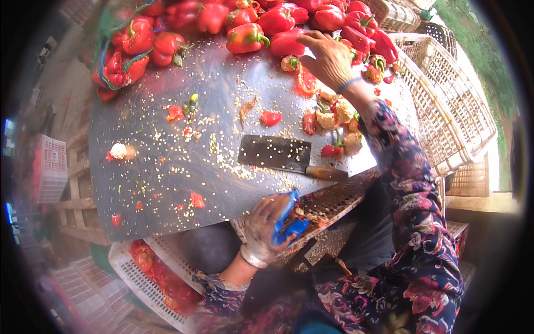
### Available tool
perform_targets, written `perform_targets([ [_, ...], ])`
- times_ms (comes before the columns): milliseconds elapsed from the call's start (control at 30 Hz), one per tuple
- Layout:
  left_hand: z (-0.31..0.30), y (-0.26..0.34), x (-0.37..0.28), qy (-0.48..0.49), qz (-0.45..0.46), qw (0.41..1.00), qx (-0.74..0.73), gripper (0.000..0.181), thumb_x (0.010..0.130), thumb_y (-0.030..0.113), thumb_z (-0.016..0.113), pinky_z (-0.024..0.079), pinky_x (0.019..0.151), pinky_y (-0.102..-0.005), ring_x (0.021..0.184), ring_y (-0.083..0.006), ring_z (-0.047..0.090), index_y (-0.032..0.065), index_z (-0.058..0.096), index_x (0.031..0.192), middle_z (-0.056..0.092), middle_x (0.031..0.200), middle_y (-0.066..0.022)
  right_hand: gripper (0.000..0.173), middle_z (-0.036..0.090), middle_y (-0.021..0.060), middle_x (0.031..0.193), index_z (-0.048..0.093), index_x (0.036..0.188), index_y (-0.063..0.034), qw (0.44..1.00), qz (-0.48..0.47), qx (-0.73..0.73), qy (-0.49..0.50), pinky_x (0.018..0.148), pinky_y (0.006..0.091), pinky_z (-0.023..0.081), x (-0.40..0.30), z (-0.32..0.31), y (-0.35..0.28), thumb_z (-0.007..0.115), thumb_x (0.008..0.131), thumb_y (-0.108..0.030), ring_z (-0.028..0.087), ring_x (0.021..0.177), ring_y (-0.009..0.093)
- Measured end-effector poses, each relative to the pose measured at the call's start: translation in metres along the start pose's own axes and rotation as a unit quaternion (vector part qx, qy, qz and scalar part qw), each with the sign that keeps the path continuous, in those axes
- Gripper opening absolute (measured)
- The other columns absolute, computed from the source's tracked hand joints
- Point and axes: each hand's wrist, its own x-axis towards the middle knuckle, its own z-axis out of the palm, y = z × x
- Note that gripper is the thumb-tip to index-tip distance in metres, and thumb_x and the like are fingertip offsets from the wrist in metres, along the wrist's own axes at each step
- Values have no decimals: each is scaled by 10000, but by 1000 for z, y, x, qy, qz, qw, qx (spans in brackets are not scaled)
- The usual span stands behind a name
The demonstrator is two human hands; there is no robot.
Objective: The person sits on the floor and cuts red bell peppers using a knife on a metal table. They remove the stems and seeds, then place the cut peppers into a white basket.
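My right hand (329, 60) reaches over the far side of the metal tabletop (162, 83), fingers spread and curved. Its fingertips are at a red bell pepper (287, 42), and I cannot tell whether they touch it. My left hand (265, 223) is at the near edge, above a perforated crate (340, 196). Blue material (288, 225) lines the inside of its thumb and fingers; whether this is a glove's palm or a held thing is unclear. Between the hands lies a cleaver (275, 152) with a wooden handle, its blade dotted with pale seeds. Cut pepper cores (333, 115) are heaped to its right.
Whole red peppers (246, 37) line the far side, some in a green net bag (104, 54) at the left. White plastic crates (442, 96) stand at the right. Below the near edge, a white crate (133, 271) holds red peppers. Seeds and scraps litter the tabletop.
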Motion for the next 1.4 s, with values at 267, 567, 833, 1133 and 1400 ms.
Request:
perform_targets([
  [267,-15,-14,23,200,-151,916,-314,406,963,157,509,463,942,-359,1085,-244,603,-62,481,1303,613,1184,-170,668,669,146,919,610,1168,-96,980,23,-11,-199,723,403,540,73,45,11,789,577,-351,670,849,302],
  [567,-33,-15,30,275,-146,904,-294,534,1004,379,405,421,1000,-382,1113,-261,573,-11,405,1370,558,1250,-179,627,672,79,934,555,1238,15,738,204,618,-181,645,259,531,-16,-53,-92,772,717,-259,648,765,139],
  [833,-45,-33,10,255,-271,851,-371,539,943,464,490,487,867,-319,1030,-171,587,40,509,1274,587,1178,-73,462,648,82,737,636,935,18,718,229,552,-357,651,303,503,-87,-32,-202,713,799,-417,629,688,167],
  [1133,-30,-36,4,358,-138,917,-112,699,946,467,469,390,1056,-425,1251,-318,472,11,272,1438,421,1390,-213,633,659,139,1068,489,1281,29,817,107,529,-204,815,328,513,-129,-61,-225,742,739,-179,642,937,205],
  [1400,-34,-17,-5,363,-124,920,-78,591,823,21,627,497,950,-351,1130,-239,582,10,396,1367,571,1248,-162,575,671,118,1060,553,1225,44,721,187,623,-238,824,307,527,-124,-52,-222,729,680,4,638,937,178],
])
